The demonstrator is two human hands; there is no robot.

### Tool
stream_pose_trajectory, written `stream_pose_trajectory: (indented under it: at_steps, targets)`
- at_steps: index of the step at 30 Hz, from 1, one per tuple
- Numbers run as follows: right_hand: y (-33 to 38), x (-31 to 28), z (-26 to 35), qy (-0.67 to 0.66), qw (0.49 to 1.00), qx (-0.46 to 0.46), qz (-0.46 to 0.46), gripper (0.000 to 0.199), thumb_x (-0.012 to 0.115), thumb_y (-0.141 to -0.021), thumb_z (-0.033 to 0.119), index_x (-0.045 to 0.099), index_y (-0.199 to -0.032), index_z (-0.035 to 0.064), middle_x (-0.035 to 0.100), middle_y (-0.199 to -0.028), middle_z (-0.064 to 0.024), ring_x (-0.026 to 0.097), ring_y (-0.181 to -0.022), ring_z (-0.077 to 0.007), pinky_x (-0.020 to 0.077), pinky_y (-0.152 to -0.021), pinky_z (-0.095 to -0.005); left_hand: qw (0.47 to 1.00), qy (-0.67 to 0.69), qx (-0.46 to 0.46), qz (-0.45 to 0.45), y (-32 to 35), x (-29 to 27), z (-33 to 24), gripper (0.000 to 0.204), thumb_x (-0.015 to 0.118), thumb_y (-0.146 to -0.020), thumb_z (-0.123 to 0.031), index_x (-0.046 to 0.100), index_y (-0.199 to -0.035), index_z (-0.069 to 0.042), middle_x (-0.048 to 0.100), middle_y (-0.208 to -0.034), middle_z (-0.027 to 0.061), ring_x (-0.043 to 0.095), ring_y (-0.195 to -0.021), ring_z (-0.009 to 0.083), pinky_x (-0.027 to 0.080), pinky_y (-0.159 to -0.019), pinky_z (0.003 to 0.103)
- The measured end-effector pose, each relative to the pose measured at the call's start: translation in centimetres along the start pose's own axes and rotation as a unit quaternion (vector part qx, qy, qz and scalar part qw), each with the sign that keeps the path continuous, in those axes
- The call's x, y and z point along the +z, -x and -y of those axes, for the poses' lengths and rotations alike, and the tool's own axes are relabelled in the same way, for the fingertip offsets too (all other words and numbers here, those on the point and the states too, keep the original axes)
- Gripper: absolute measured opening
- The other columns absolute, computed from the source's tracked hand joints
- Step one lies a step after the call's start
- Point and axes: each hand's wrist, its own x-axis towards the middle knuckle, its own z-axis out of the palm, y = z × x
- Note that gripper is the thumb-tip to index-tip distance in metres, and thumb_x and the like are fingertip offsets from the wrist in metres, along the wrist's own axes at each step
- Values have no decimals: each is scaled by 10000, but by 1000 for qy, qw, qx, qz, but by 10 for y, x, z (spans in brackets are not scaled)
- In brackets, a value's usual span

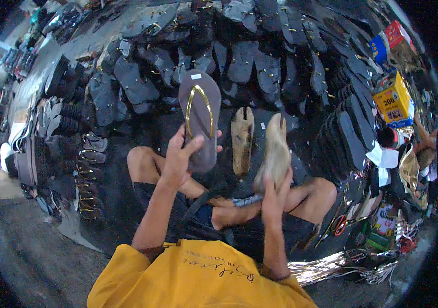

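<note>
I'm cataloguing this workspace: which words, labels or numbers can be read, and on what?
Shirt: dark lettering, not copied.
Yellow box: letters and a number, not copied.
Green package: large letters, not copied.
Sticker on sandal: too small to read.
Red box: print too small to read.

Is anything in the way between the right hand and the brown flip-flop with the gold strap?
Nothing visible, though the right hand holds a pale foot-shaped form. A scuffed tan form between it and the flip-flop seems lower, on the dark surface.
</note>
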Motion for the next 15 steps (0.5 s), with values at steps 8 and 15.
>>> stream_pose_trajectory:
  at_steps: [8, 15]
  targets:
    - [-94, 8, 139, 225, 804, -539, 112, 807, 863, -862, 220, 504, -1574, 99, 387, -1674, -211, 367, -1556, -386, 313, -1273, -501, 997, -67, -11, 44, 63, 57, 3, 447, 543, -1093, -90, 406, -1506, 15, 663, -1327, 205, 708, -1201, 305, 629, -989, 437]
    - [-112, 17, 156, 147, 791, -499, 322, 1053, 990, -685, 346, 487, -1589, 154, 489, -1611, -150, 505, -1461, -362, 441, -1181, -478, 998, -40, -36, 41, 84, 62, 0, 421, 512, -1094, -85, 409, -1489, 17, 682, -1292, 187, 722, -1170, 303, 604, -985, 416]
